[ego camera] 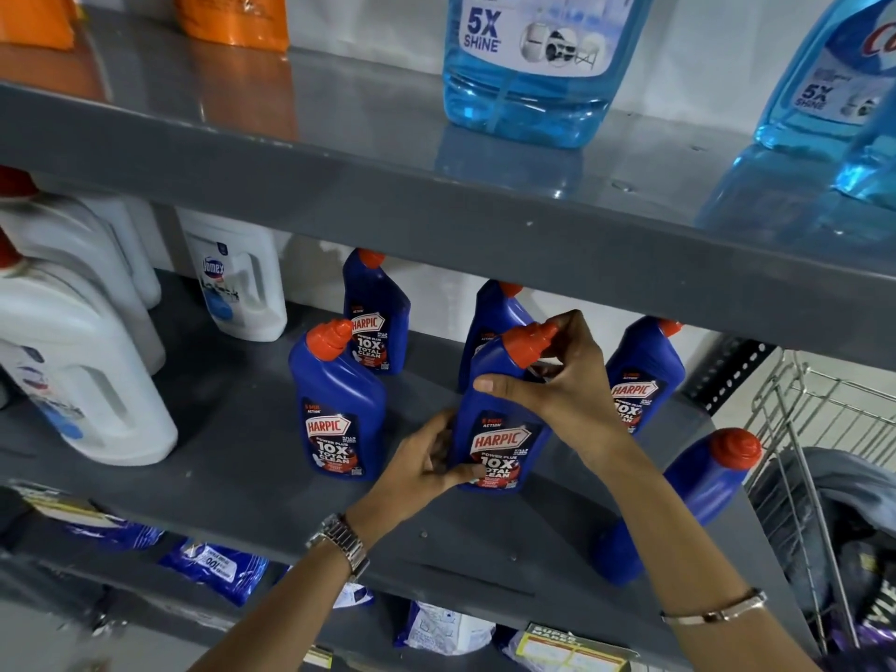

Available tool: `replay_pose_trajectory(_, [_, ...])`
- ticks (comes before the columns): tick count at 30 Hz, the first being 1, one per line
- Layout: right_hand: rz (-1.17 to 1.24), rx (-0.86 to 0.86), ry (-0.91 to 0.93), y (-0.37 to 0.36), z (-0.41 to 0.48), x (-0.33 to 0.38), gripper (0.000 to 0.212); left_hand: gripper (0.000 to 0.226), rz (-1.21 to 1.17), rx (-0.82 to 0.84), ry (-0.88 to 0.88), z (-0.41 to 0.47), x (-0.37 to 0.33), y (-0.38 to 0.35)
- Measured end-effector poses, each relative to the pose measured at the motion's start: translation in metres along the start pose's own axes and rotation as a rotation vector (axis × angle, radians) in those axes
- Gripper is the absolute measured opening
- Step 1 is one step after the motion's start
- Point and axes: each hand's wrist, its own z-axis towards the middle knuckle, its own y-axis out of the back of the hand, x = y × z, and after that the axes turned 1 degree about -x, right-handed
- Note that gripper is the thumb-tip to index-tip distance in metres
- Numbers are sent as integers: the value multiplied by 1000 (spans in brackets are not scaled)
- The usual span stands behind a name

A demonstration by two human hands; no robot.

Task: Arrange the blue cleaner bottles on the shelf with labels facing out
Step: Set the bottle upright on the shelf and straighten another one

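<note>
Several blue cleaner bottles with red caps stand on the grey middle shelf (232,429). Both hands hold the front centre bottle (502,429), its label facing out. My left hand (426,465) grips its lower left side. My right hand (557,380) wraps its neck just below the cap. To the left stands another bottle (339,409), label out. Behind are two more: one at the back left (376,315) and one partly hidden (494,312). A bottle at the right (642,375) shows its label. Near the shelf's front right, one bottle (688,492) shows no label and is partly hidden by my right arm.
White jugs (87,361) stand at the left of the same shelf. Large light-blue bottles (528,65) and orange packs sit on the shelf above. A wire trolley (824,458) with dark cloth stands at the right. Blue packets (213,569) lie on the shelf below.
</note>
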Motion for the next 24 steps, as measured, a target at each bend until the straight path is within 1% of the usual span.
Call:
replay_pose_trajectory(4, [-10, -70, -2, -4, -6, -12, 57, 59, -9, 55, 27, 0, 7, 3])
replay_pose_trajectory(7, [-36, -86, -46, -6, -12, -19, 58, 63, -4, 111, 65, -1, 15, 5])
replay_pose_trajectory(13, [-81, -53, -104, -10, -25, -24, 60, 60, -55, 127, 82, -6, 29, 4])
replay_pose_trajectory(17, [-122, -45, -136, -16, -26, -23, 64, 62, -66, 138, 87, -6, 32, 6])
replay_pose_trajectory(20, [-111, -56, -153, -20, -29, -21, 65, 61, -58, 136, 86, -8, 28, 7])
replay_pose_trajectory(22, [-106, -71, -145, -21, -34, -17, 63, 61, -45, 123, 73, -12, 22, 5])
replay_pose_trajectory(23, [-99, -103, -128, -20, -39, -15, 60, 63, -44, 92, 56, -16, 18, 3])
replay_pose_trajectory(24, [-82, -161, -99, -18, -48, -13, 58, 66, -44, 21, 23, -22, 16, -1])
